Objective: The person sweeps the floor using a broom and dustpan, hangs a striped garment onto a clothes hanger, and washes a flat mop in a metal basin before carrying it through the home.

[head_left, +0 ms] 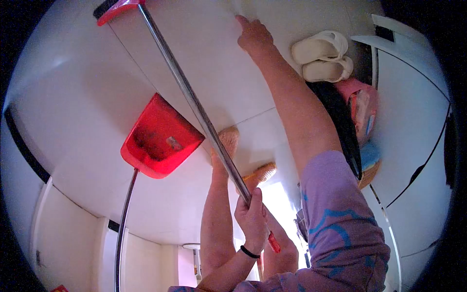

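Left hand: We are observing the left hand (250, 216) at the lower centre of the frame, its fingers wrapping round the metal handle near the lower end; a black band (249, 252) is circling the wrist.
Right hand: We are seeing the right hand (255, 38) at the upper centre, one finger pointing toward the upper left and the others curling in. We are finding nothing showing in it, but cannot tell whether it is holding something or touching the floor (87, 170).
Broom: We are noting the broom (191, 95) running diagonally from the upper left to the lower centre, its red head (119, 9) with dark bristles sitting at the top edge and its red grip end (274, 242) protruding below the left hand.
Dustpan: We are recording the red dustpan (158, 138) left of centre, apart from both hands, with dark marks and a small greyish piece (172, 142) showing inside; its metal handle (125, 219) is running down to the bottom edge.
Feet: We are locating two feet in tan footwear (265, 173) near the centre, the broom handle passing in front of one leg.
Right side: We are listing pale slippers (311, 51) lying side by side at the upper right, with a black item (340, 126), a pink item (362, 107) and a blue item (369, 155) resting below them.
Clothing: We are viewing a lilac sleeve (335, 219) with blue markings covering the upper right arm.
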Demonstrator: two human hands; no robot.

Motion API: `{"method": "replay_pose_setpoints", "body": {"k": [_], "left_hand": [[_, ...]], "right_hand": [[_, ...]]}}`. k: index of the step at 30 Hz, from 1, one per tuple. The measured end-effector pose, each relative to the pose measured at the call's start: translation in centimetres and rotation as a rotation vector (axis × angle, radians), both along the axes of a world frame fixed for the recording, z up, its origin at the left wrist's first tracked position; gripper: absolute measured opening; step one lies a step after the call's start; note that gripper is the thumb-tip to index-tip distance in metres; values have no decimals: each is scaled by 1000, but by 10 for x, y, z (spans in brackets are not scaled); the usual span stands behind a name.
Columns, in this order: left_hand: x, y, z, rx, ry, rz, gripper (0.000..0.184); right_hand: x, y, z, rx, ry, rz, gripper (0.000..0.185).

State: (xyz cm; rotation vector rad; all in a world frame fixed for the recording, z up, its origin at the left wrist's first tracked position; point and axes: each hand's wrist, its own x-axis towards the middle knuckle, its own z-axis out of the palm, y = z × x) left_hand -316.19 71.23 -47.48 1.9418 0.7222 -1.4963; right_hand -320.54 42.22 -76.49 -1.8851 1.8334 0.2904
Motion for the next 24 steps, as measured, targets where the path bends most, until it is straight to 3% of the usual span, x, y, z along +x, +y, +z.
{"method": "replay_pose_setpoints", "body": {"k": [5,11,13,15,19,20,23,24], "left_hand": [[0,-4,-1,13,-12,5,14],[3,2,-2,-8,3,10,12],[3,5,-3,-23,12,50,12],[5,9,-5,21,-11,-45,14],[6,6,1,-2,-6,-242,26],[7,-1,8,-8,20,-256,28],[6,-2,1,-107,17,-205,29],[5,-1,2,-127,39,-181,29]], "right_hand": [[-4,7,12,35,27,94,63],[-3,-3,11,95,-49,-33,62],[-5,8,4,-10,-45,65,61],[-10,9,12,110,-100,165,56],[-18,29,22,163,-364,-231,32],[-23,37,15,122,-486,-323,26],[-7,52,72,265,-1129,-877,20],[-6,62,82,291,-1154,-860,20]]}}
